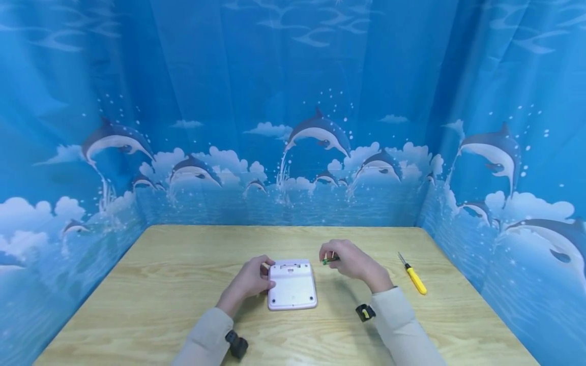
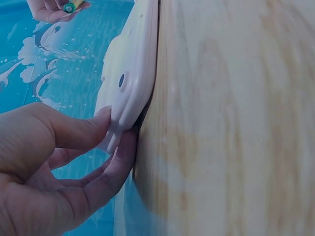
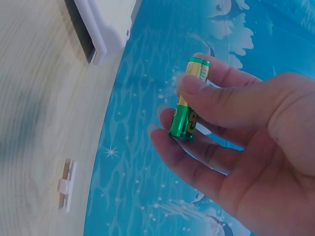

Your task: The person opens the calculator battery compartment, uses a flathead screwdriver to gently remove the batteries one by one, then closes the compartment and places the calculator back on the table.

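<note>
Beige long sleeves (image 1: 206, 335); black wrist cameras (image 1: 237, 345), the right one (image 1: 364, 312) marked yellow.

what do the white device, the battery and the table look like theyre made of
The white device looks like moulded plastic: smooth, faintly glossy, with rounded corners. The battery seems to be metal in a shiny green and gold printed wrap, with a bare metallic end. The table shows pale wood grain, though it could be laminate rather than solid wood.
</note>
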### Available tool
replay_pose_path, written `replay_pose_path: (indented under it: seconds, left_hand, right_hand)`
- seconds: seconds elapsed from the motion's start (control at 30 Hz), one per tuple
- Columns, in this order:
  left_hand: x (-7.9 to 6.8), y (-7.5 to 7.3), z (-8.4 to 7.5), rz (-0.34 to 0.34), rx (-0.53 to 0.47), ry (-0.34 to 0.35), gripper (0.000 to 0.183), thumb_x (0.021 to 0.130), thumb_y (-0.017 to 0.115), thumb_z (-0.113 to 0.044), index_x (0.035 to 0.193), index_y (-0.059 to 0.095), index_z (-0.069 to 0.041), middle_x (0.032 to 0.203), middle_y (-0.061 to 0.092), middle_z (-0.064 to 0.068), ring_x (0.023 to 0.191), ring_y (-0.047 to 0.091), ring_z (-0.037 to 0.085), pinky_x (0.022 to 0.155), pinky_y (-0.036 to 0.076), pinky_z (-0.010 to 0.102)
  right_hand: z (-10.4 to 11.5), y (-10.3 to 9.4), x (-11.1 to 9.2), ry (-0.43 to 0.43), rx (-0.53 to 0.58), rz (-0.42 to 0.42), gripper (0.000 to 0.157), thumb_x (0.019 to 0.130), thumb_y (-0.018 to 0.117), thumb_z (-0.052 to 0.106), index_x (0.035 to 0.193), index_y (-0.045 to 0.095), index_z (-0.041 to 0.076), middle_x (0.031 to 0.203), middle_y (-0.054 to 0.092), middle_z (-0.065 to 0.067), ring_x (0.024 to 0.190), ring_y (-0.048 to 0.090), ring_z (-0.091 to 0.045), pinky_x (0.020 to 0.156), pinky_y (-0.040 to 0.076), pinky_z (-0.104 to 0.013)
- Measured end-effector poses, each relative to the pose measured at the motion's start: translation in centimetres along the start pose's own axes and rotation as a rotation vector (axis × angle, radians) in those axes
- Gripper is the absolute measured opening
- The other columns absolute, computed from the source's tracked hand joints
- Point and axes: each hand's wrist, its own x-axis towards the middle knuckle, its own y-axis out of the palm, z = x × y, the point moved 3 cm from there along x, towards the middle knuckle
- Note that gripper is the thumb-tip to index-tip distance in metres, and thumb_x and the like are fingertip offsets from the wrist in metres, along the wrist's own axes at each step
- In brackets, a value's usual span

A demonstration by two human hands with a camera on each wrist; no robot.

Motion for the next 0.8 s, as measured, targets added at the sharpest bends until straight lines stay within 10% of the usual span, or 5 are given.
replay_pose_path:
  seconds: [0.8]
  left_hand:
    - [-0.3,0.2,0.0,-0.004,-0.016,-0.017,0.044,0.084,0.081,-0.001,0.125,0.065,-0.007,0.105,0.068,0.010,0.088,0.064,0.019,0.078,0.058,0.036]
  right_hand:
    - [-1.8,-1.0,-0.7,0.110,0.003,-0.027,0.025,0.090,0.072,-0.006,0.098,0.071,0.017,0.092,0.067,0.000,0.086,0.059,-0.013,0.076,0.053,-0.033]
